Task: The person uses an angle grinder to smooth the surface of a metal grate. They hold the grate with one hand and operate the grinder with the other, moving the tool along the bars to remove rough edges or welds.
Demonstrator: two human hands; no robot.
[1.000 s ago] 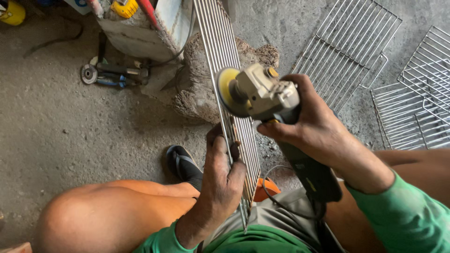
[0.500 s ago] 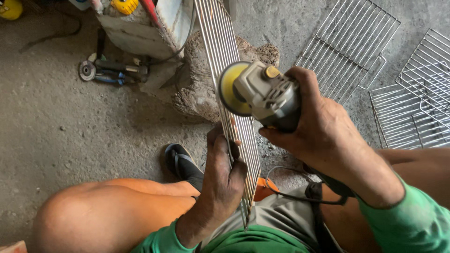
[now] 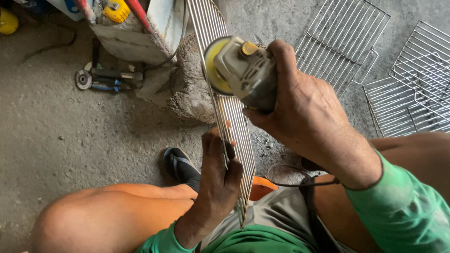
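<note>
We are steadying a long, narrow grille of thin silvery metal rods on edge between our knees, our left hand clamped around its near end, and it is looking light but springy, best gripped low down. Our right hand is closed around a grey-and-yellow angle grinder, disc against the rods. The grinder's handle and the grille's far end are staying hidden.

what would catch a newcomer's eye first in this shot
First, the angle grinder with its yellow disc at top centre, held in the right hand against a long wire rack running up the middle. The left hand clamps that rack lower down, above the bare knees. More wire racks lie on the concrete floor at the upper right, and a second grinder lies at the upper left.
</note>
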